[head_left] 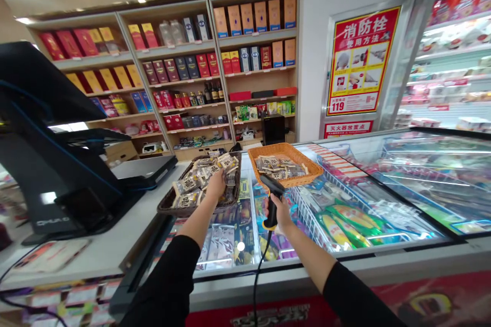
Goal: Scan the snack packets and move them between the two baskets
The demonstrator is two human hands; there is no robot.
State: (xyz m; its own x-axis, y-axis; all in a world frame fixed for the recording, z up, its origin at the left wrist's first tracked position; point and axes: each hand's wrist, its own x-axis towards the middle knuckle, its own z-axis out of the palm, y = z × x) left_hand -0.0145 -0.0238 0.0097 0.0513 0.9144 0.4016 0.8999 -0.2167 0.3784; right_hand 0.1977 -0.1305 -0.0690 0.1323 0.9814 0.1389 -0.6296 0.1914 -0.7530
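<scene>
My left hand (pixel 217 185) reaches into a dark brown woven basket (pixel 169 205) piled with small snack packets (pixel 192 182). Its fingers are closed on a snack packet among the pile, the fingertips partly hidden. My right hand (pixel 281 212) is wrapped around the handle of a black and yellow barcode scanner (pixel 271 204), whose head points up and to the left. A black cable (pixel 258 276) runs down from the scanner. Just beyond the scanner, an orange woven basket (pixel 312 167) holds more small packets (pixel 280 166). Both baskets rest on the glass freezer top.
A glass-topped chest freezer (pixel 322 253) with packaged goods inside spreads before me. On the left counter (pixel 103 255) stands a dark checkout terminal (pixel 49 153). Shelves of boxed goods (pixel 184 69) line the back wall, beside a red wall sign (pixel 362 61).
</scene>
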